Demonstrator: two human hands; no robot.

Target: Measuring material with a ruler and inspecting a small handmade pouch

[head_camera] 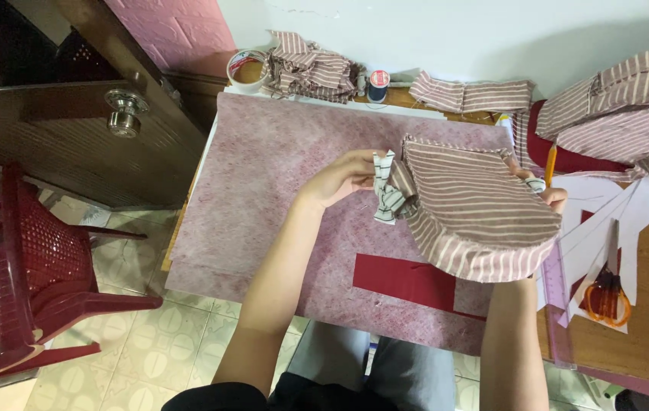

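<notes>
You've got one striped fabric piece in the air over the table, pinkish-brown with thin white lines, rounded along its lower edge and raw along the top. At its left end the cloth twists into a bunched corner showing a paler, whiter underside. Your left hand is pinching that bunched corner between thumb and fingers. Your right hand is mostly hidden behind the far side of the piece, only fingertips peeking out at the edge, so I can't tell how it's gripping.

Under it all lies one mottled pink felt mat with a dark red patch showing near your side.

Along the back edge: three more heaps of the same striped cloth, one pile at the left, one flat folded strip in the middle, one big bundle at the right. One thread spool, one tape roll. On the right, one pair of orange-handled scissors on white paper cutouts, plus one yellow pencil.

One red plastic chair stands on the tiled floor to your left.
</notes>
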